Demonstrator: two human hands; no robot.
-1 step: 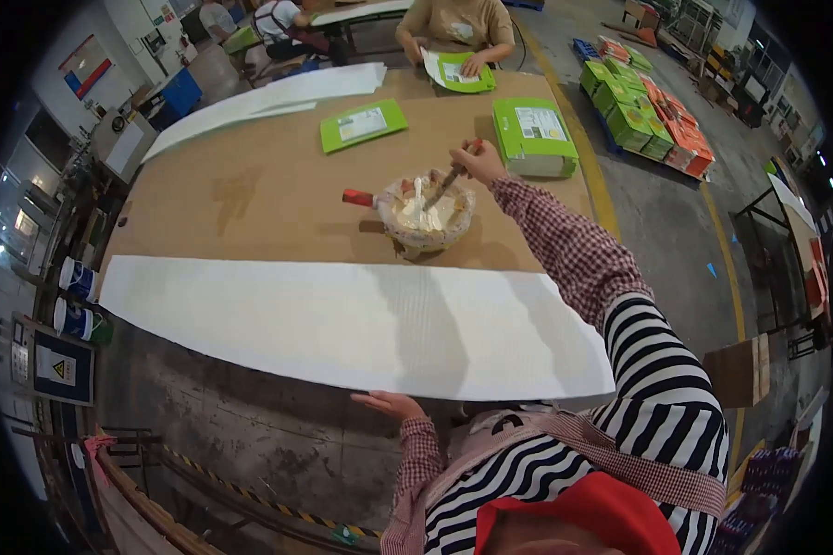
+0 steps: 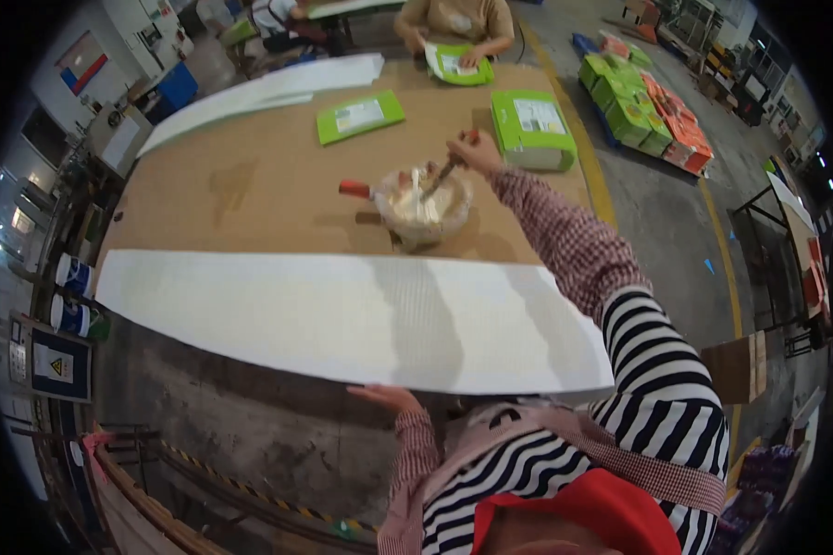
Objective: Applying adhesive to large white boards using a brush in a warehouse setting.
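Note:
My right hand is closed round the upper end of a long-handled tool with a red end. Its lower end dips into a bowl of creamy white paste, so its kind is hidden. A second red handle sticks out over the bowl's left side. Nearer to me, a long white sheet, curved along its near edge, lies across the table. My left hand is at this near edge with its fingers stretched out; whether it touches the sheet I cannot tell.
Green-and-white packages and a thicker green stack lie on the brown table. More white sheets are at the far left. Across the table a person's hands hold a green package. Green and orange bundles stand right, on a pallet.
The whole view has shifted slightly, so the table and bowl appear a little higher. My right hand keeps hold of the tool in the bowl.

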